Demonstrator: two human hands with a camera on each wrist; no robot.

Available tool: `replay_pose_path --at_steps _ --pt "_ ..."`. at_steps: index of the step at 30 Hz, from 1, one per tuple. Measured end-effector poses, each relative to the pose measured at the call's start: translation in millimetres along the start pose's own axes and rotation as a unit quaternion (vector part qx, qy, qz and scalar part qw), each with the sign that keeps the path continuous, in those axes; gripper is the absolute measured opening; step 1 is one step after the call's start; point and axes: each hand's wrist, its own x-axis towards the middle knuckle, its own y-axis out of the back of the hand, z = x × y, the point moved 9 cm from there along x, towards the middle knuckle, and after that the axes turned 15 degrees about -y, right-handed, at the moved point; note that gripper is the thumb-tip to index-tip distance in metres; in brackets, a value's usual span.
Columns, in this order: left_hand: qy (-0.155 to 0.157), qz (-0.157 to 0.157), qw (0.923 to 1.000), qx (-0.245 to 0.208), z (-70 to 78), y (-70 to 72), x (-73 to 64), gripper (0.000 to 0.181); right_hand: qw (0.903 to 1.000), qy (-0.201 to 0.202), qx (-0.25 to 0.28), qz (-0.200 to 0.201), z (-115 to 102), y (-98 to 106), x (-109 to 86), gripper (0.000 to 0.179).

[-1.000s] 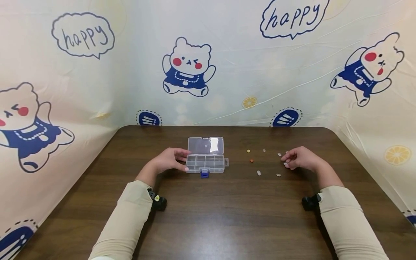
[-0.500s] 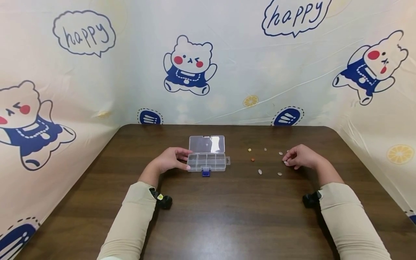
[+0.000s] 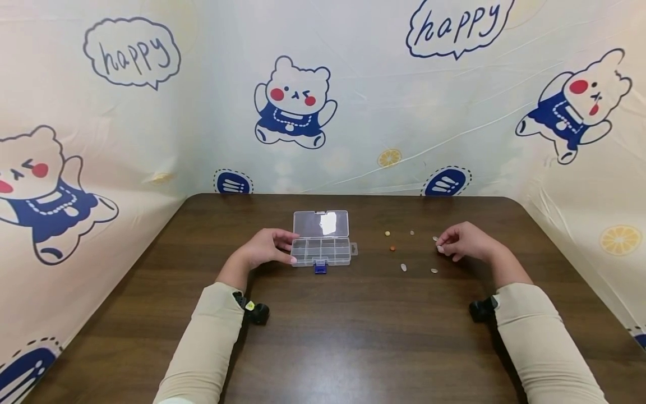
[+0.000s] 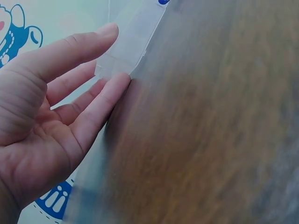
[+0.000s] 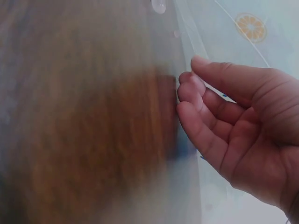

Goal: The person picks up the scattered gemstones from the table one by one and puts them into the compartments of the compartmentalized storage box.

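At the left end of a clear plastic compartment box [image 3: 321, 259], my left hand [image 3: 258, 247] holds its edge, thumb at the front and fingers behind. The box's lid [image 3: 321, 224] stands open toward the back. In the left wrist view the thumb and fingers lie on both sides of the box corner [image 4: 133, 37]. My right hand [image 3: 466, 242] is low over the table on the right, thumb and forefinger together on what looks like a small pale stone [image 3: 441, 249]. The right wrist view hides what lies between those fingertips. Another pale stone [image 3: 435, 239] lies beside the fingers.
Between box and right hand lie a yellow stone [image 3: 387, 233], an orange stone [image 3: 392, 248], a small clear stone [image 3: 411, 232] and two whitish oval stones [image 3: 404, 267]. A blue latch [image 3: 320, 267] sticks out from the box front. A printed cloth surrounds the wooden table [image 3: 353, 336].
My right thumb and forefinger have come together, and the hand has shifted slightly left and back toward the neighbouring pale stone. The left hand keeps its place at the box.
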Motion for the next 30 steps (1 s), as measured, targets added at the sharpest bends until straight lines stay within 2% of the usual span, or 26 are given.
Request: replay_pose_path --at_steps 8,16,29,30 --pt "-0.007 -0.006 1.0000 -0.002 0.6 -0.2 0.8 0.068 0.9991 0.023 0.035 0.009 -16 -4 -0.5 0.026" --pt "-0.009 -0.007 0.9999 -0.006 0.7 -0.8 1.2 0.067 0.9979 0.026 0.053 0.025 -29 -5 -0.4 0.030" --pt "-0.002 -0.005 1.0000 -0.006 5.4 -0.4 0.5 0.064 0.9911 0.081 0.099 0.037 -56 -10 -9.6 0.031" --pt "-0.003 -0.004 1.0000 -0.006 1.5 0.0 1.9 0.064 0.9903 0.086 0.101 0.039 -54 -10 -7.0 0.032"
